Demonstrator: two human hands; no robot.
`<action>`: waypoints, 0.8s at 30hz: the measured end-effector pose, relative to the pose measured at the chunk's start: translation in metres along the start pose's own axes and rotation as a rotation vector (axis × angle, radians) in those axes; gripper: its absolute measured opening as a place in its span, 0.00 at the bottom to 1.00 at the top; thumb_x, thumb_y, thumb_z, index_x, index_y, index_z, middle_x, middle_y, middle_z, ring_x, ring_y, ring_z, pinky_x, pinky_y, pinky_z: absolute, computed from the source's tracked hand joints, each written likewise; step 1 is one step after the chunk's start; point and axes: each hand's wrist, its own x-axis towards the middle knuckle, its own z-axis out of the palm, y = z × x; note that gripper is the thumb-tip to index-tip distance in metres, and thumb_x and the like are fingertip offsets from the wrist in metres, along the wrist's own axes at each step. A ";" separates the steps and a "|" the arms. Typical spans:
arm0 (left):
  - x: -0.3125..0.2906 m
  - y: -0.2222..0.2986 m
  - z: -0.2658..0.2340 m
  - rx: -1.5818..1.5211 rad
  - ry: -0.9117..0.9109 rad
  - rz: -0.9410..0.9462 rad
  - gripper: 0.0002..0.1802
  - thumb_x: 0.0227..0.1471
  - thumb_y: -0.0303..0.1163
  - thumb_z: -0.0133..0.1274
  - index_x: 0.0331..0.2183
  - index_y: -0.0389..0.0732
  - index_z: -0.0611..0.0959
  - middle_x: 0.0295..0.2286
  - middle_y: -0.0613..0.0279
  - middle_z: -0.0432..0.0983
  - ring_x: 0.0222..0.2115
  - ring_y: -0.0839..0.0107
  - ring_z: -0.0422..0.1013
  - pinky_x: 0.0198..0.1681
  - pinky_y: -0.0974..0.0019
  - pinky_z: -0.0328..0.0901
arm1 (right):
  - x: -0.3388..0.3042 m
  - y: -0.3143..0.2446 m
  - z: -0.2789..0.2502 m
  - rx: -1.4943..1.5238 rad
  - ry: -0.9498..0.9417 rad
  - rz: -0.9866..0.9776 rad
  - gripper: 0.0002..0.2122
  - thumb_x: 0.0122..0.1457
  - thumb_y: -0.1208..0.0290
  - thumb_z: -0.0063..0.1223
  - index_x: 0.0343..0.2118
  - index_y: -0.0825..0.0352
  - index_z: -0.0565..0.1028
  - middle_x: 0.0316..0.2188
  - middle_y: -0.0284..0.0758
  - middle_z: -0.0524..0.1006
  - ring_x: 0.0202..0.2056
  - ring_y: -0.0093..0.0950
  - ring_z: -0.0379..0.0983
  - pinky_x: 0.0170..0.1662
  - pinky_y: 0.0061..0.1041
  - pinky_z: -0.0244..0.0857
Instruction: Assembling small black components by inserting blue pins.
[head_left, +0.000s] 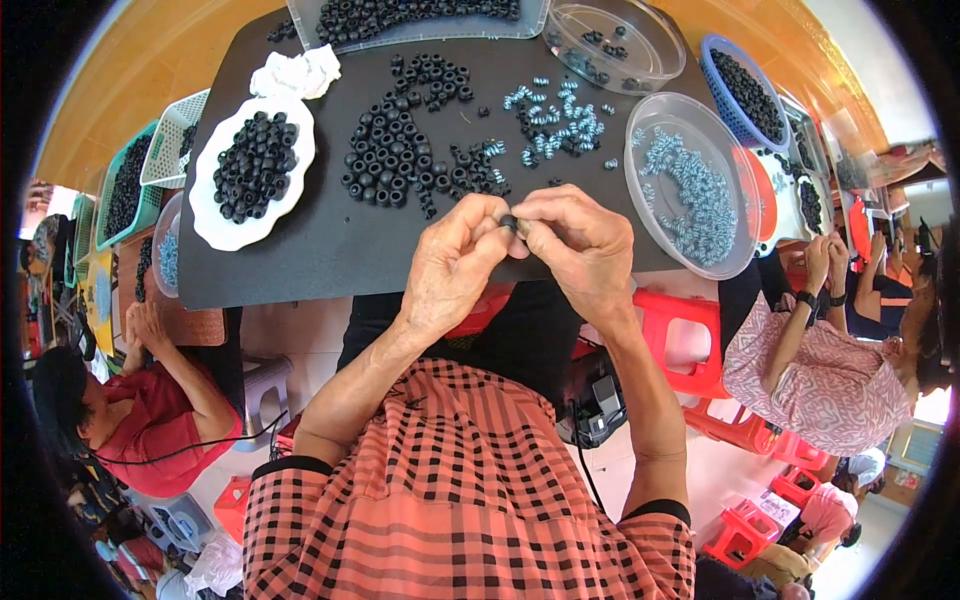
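Observation:
My left hand (455, 262) and my right hand (580, 243) meet above the near edge of a black work board (330, 250). Together their fingertips pinch a small black ring (510, 223), which is mostly hidden by the fingers. Just beyond them lie loose black rings (400, 150) spread on the board and a scatter of small pale blue threaded pieces (560, 120). A white scalloped dish (205, 215) at the left holds more black rings.
A clear round tub (745, 215) of pale blue pieces sits at the right, another clear tub (660, 45) and a clear tray (420, 30) at the far edge. A blue basket (715, 85) holds black rings. Other people sit left and right, near red stools (690, 340).

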 end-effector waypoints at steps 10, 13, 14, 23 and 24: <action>0.006 0.000 -0.002 -0.513 -0.084 -0.184 0.10 0.58 0.24 0.42 0.40 0.32 0.75 0.32 0.62 0.74 0.36 0.78 0.70 0.41 0.73 0.65 | -0.004 0.002 0.005 -0.266 0.044 -0.105 0.15 0.48 0.85 0.56 0.41 0.69 0.76 0.38 0.36 0.74 0.32 0.22 0.73 0.37 0.21 0.69; 0.005 0.006 0.001 -0.625 -0.121 -0.240 0.10 0.58 0.24 0.42 0.40 0.32 0.75 0.33 0.62 0.73 0.35 0.74 0.70 0.42 0.71 0.65 | -0.004 0.002 0.005 -0.384 0.061 -0.168 0.18 0.43 0.85 0.59 0.41 0.67 0.76 0.38 0.36 0.73 0.34 0.25 0.73 0.38 0.23 0.69; 0.005 0.005 0.002 -0.624 -0.122 -0.236 0.10 0.58 0.24 0.42 0.40 0.32 0.75 0.33 0.62 0.73 0.35 0.74 0.70 0.42 0.71 0.65 | -0.004 0.002 0.006 -0.444 0.077 -0.206 0.19 0.42 0.85 0.59 0.41 0.67 0.76 0.38 0.36 0.73 0.34 0.25 0.73 0.37 0.23 0.69; 0.003 -0.006 0.003 -0.781 -0.052 -0.315 0.09 0.56 0.23 0.44 0.40 0.33 0.75 0.32 0.65 0.70 0.34 0.78 0.68 0.42 0.72 0.65 | -0.006 0.004 0.010 -0.530 0.118 -0.302 0.18 0.41 0.88 0.58 0.38 0.70 0.77 0.37 0.35 0.74 0.32 0.23 0.70 0.30 0.19 0.67; 0.004 -0.005 0.004 -0.781 -0.052 -0.316 0.09 0.56 0.23 0.44 0.40 0.33 0.75 0.32 0.65 0.70 0.34 0.78 0.68 0.42 0.72 0.65 | -0.006 0.004 0.009 -0.577 0.119 -0.356 0.17 0.40 0.88 0.59 0.38 0.69 0.77 0.36 0.34 0.74 0.33 0.25 0.70 0.30 0.20 0.67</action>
